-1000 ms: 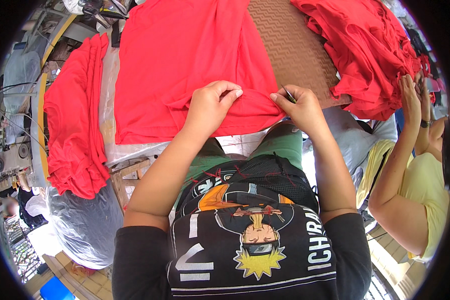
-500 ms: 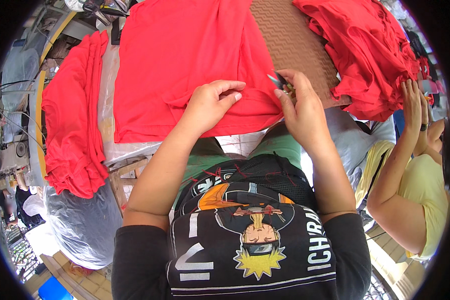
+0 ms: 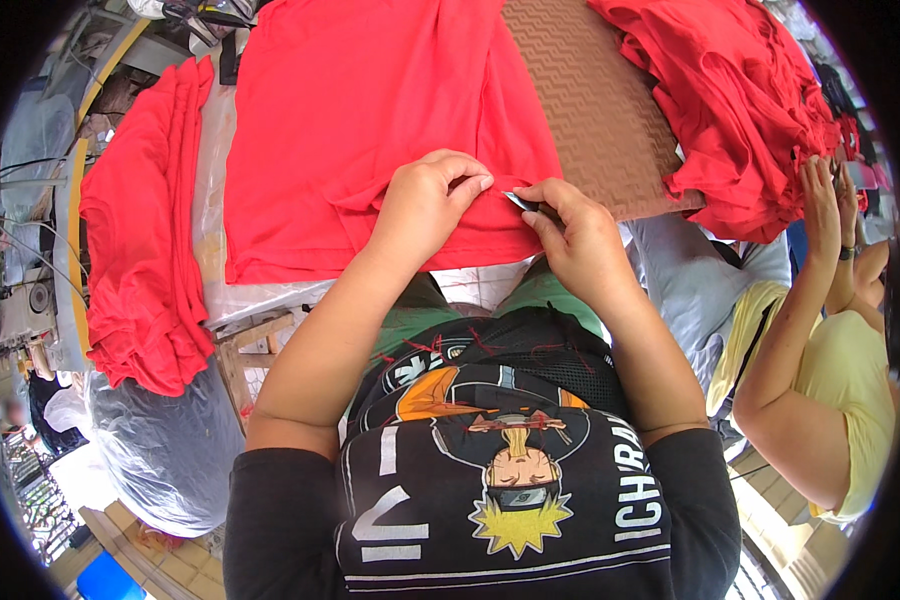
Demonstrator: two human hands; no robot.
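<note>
A red fabric garment [image 3: 370, 110] lies spread over the table in front of me. My left hand [image 3: 432, 205] pinches a bit of it near the front edge, thumb against forefinger. Closed in my right hand [image 3: 575, 225] are small dark thread snips [image 3: 519, 202], their bright blades pointing left at the cloth. The tips come close to my left fingertips, just over the fabric. Whether the blades touch a thread is too small to tell.
On the left hangs a folded red stack [image 3: 150, 220], above a plastic-wrapped bundle [image 3: 160, 450]. A crumpled red pile [image 3: 735, 110] sits at the right beyond the brown textured mat [image 3: 590, 110]. A co-worker's arm [image 3: 785, 340] reaches in at the right. Red thread scraps lie on my lap.
My right hand has moved left and slightly down with the thread snips, bringing the blades next to my left fingers. My left hand has barely shifted.
</note>
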